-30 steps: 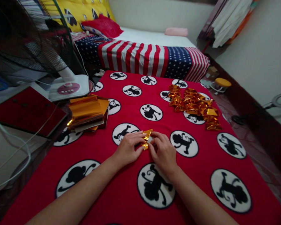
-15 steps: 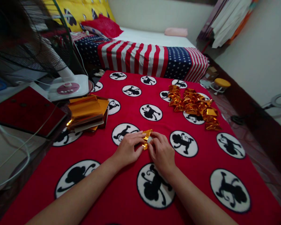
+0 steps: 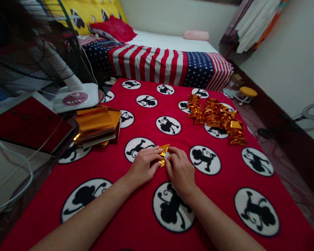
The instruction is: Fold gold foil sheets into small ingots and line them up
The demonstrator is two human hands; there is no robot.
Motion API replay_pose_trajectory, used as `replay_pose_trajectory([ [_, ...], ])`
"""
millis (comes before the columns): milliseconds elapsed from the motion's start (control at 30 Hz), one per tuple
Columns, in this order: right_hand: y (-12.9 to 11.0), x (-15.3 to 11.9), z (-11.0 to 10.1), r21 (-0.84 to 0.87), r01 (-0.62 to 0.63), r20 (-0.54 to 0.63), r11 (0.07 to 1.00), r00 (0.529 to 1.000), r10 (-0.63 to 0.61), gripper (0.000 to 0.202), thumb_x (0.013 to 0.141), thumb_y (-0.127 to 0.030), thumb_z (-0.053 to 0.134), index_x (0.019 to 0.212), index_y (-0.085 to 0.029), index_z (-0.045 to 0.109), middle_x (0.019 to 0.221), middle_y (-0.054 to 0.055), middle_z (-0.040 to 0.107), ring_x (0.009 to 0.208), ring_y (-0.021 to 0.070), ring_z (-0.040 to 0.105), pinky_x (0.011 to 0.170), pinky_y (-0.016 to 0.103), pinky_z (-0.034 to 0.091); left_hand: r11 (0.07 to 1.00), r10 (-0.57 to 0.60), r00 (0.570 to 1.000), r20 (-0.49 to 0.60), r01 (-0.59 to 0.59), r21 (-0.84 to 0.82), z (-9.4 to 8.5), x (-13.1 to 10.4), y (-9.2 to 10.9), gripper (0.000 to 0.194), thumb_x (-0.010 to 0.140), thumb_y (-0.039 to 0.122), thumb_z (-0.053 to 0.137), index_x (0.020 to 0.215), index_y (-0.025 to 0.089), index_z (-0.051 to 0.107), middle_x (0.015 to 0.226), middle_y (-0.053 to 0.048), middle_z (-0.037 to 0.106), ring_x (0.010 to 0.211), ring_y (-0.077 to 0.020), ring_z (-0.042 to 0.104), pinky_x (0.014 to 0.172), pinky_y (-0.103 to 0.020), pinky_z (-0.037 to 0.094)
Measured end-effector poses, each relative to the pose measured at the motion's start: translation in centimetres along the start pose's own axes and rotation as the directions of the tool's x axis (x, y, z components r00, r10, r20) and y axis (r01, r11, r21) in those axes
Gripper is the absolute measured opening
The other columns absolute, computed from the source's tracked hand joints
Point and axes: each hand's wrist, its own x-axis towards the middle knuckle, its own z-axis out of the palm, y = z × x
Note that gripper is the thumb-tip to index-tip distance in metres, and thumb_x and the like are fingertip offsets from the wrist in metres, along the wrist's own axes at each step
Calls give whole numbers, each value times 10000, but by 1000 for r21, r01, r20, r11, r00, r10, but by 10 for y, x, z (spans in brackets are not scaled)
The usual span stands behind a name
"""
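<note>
A small folded piece of gold foil paper [image 3: 164, 152] lies between my hands near the middle of the red cloth, with a bit of its pale underside showing. My left hand [image 3: 146, 164] pinches its left side, fingers along the top and thumb below. From the other side my right hand [image 3: 181, 169] holds the paper's right edge between bent fingers and thumb. The fingers cover much of the paper, so its full shape is hidden. Several folded gold foil pieces [image 3: 215, 115] sit in rows at the right. To the left is a stack of flat gold foil sheets [image 3: 95, 123].
The red monkey-print cloth [image 3: 219, 202] covers the surface under my arms. A fan base [image 3: 77, 97] and a dark red panel [image 3: 28, 120] stand at the left, with cables nearby. Beyond is a bed with a striped, starred cover [image 3: 149, 66]. A yellow-topped stool [image 3: 248, 92] is at the right.
</note>
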Motion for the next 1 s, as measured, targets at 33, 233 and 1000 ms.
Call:
replay_pose_trajectory([
  [33,0,0,0,-3,-4,0,1000,1000,4,61,882,-147,562,862,-196,592,1179,86,633,1109,243,566,911,380,497,1000,0,1000,-2,0,1,0,0,0,204,793,95,655,947,217,708,1208,-59,695,1194,-239,605,1037,-462,451],
  [233,1,-1,2,-8,-9,1,1000,1000,9,59,886,-150,559,862,-196,587,1182,91,630,1108,246,563,919,386,494,1000,7,1000,-8,-7,11,-1,1,4,178,785,134,684,942,214,708,1203,-70,697,1188,-251,609,1021,-467,464],
  [1000,1,-1,-2,75,-43,17,996,999,42,86,881,-144,556,839,-211,587,1190,76,619,1101,238,552,916,388,477,999,7,1000,25,-6,-35,-2,0,-4,259,741,138,740,986,219,725,1214,-92,688,1181,-273,615,1032,-502,467],
])
